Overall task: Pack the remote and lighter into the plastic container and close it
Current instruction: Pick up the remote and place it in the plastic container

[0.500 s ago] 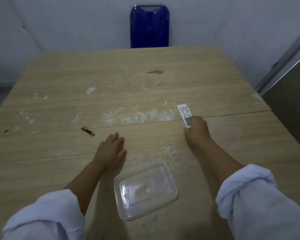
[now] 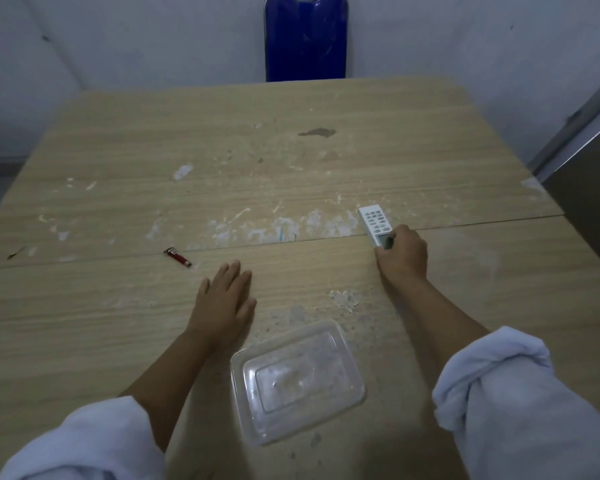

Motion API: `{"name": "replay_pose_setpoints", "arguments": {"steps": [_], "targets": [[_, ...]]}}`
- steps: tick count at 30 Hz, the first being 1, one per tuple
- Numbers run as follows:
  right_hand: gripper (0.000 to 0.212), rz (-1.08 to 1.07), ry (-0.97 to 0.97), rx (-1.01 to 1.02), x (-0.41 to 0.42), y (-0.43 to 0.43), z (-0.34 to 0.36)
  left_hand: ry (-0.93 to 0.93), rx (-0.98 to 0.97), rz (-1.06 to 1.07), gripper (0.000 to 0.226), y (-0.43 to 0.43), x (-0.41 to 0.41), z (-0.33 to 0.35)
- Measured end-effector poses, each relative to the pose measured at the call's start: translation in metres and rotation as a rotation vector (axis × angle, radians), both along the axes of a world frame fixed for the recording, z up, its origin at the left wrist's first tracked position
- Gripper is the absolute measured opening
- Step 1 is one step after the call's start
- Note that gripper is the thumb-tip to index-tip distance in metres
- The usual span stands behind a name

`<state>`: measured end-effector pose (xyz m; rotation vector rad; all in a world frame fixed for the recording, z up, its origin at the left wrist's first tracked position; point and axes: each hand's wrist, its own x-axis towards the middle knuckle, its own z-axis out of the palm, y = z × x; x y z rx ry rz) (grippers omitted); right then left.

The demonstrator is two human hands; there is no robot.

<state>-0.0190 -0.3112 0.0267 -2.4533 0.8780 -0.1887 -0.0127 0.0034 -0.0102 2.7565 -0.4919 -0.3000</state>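
A clear plastic container sits closed with its lid on, near the front of the wooden table. The white remote lies right of centre, and my right hand grips its near end. A small red lighter rests on the table to the left. My left hand lies flat and empty, fingers spread, just right of the lighter and apart from it.
A blue chair back stands behind the far edge of the table. A grey cabinet or door stands close by the right side. The tabletop is scuffed with white patches and a seam runs across it.
My right hand has closed a little more around the remote's near end. My left hand has flattened and spread its fingers on the table.
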Motion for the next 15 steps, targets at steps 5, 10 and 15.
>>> {"name": "replay_pose_setpoints", "arguments": {"steps": [5, 10, 15], "targets": [[0.031, 0.061, -0.077, 0.079, -0.023, 0.022, 0.013, -0.017, -0.139, 0.061, 0.044, 0.0, -0.011, 0.021], [0.038, 0.201, -0.161, 0.151, -0.057, 0.052, 0.027, -0.135, -0.35, 0.155, 0.03, 0.012, -0.053, 0.036], [0.047, 0.48, -0.16, 0.143, -0.091, 0.07, 0.037, -0.025, -0.452, 0.313, 0.032, 0.022, -0.091, 0.036]]}}
